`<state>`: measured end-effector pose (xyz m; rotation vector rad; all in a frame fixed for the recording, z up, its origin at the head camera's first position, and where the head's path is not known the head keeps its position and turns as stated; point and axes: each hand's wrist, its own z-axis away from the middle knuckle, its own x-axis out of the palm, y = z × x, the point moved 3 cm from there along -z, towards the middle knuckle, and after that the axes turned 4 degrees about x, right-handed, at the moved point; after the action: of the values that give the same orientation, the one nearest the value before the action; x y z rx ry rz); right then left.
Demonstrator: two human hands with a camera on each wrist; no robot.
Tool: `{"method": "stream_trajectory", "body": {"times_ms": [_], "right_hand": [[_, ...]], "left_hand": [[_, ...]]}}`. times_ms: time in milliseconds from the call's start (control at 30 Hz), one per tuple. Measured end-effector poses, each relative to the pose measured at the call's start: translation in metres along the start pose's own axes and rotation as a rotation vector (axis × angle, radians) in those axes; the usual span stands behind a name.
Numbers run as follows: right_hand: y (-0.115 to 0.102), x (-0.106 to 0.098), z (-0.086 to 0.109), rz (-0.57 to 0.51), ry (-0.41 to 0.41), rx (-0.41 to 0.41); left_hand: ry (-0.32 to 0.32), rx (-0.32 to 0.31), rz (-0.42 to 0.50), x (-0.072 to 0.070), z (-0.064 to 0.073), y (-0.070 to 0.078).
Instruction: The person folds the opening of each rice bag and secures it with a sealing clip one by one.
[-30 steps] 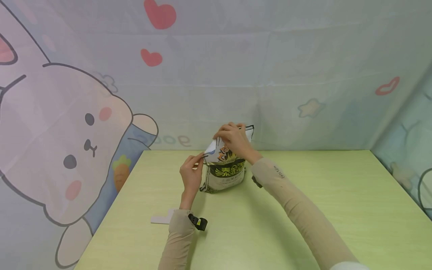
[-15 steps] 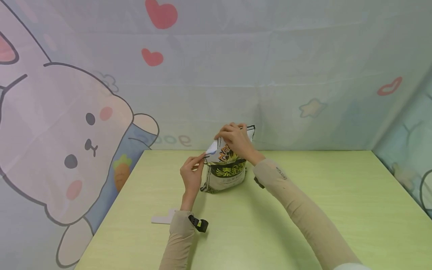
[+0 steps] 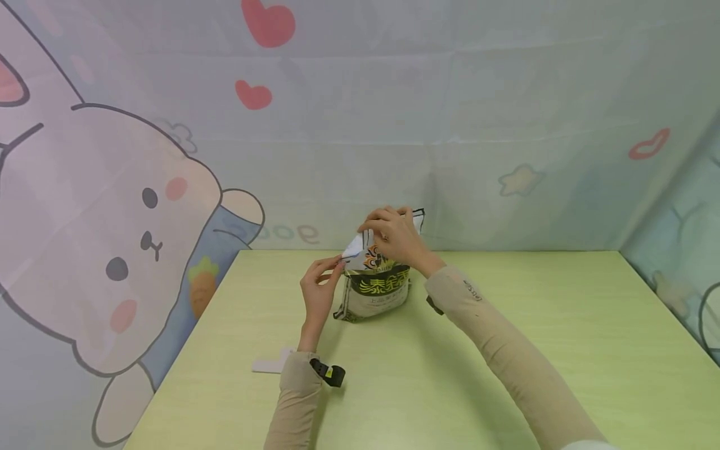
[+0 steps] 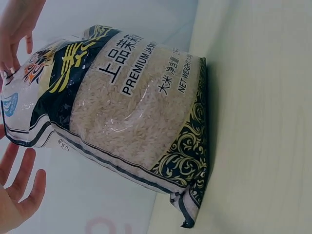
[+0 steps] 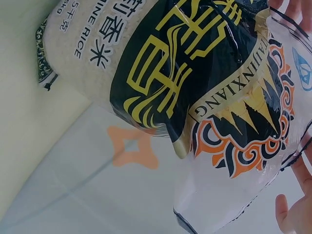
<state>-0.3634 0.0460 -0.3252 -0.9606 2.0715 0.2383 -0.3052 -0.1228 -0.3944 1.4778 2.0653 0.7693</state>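
A bag of jasmine rice [image 3: 378,294] stands upright near the table's back edge, its clear lower part full of grains and its printed white top slack. My left hand [image 3: 319,290] pinches the bag's top left corner between thumb and fingertips; in the left wrist view its other fingers [image 4: 22,187] spread away from the bag. Across the top edge lies my right hand [image 3: 394,234], gripping it right of the middle. In the right wrist view the bag's front [image 5: 234,97] fills most of the picture, with part of the right hand [image 5: 297,195] at the right edge.
A pale flat piece [image 3: 270,365] lies on the table [image 3: 534,350] by the left forearm, partly hidden by the sleeve. Close behind the bag hangs a cloth backdrop [image 3: 478,106] with a cartoon rabbit and hearts.
Both hands keep their places on the bag. The left thumb and fingertips have shifted slightly at the corner, and the bag's top left flap has bent a little. The bag stays put.
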Motion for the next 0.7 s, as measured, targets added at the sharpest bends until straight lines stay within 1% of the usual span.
{"method": "stream_trajectory", "body": {"times_ms": [167,400,533,700], "right_hand": [[-0.003,0.0,0.001,-0.038,-0.03,0.032],[-0.006,0.002,0.0,-0.028,-0.01,0.064],[-0.009,0.003,0.0,-0.035,-0.013,0.094],[-0.012,0.006,0.0,-0.037,-0.009,0.13]], "left_hand": [[0.017,-0.07,0.014,0.001,-0.003,-0.001],[0.047,-0.129,0.039,0.004,-0.012,-0.006],[0.03,-0.178,0.073,0.006,-0.017,-0.009],[-0.002,-0.204,0.071,0.007,-0.018,-0.01]]}}
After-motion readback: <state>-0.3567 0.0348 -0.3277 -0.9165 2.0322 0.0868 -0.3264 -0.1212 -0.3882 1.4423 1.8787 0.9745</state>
